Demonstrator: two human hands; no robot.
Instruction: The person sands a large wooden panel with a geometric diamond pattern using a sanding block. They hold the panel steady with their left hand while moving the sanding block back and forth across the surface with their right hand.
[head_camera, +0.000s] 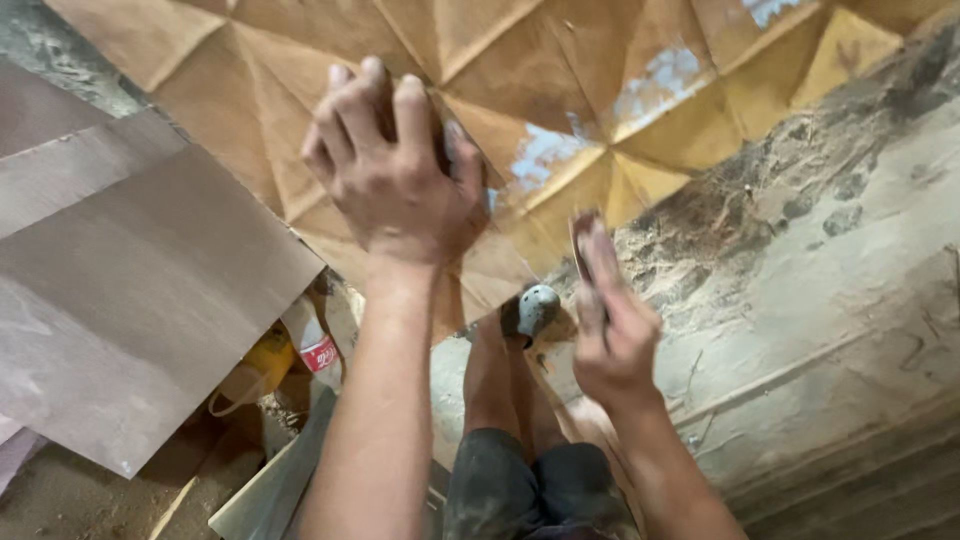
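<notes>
Faceted wooden panel (560, 90) under left hand (395, 170) gripping something hidden; right hand (610, 320) pinches a dark scrap (582, 240).

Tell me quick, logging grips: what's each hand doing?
Left hand: closed on a small dark block, pressed against the faceted wooden panel.
Right hand: fingers holding a thin brown piece.

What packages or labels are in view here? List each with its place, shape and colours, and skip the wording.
Plastic bottle: lying on the floor below the faceted wooden panel, left of the left hand's forearm; pale body with a red and white label band.
Yellow container: beside the bottle on its left, partly under the plywood sheet; rounded, yellow-orange, no label visible.
No signs or screens show.
</notes>
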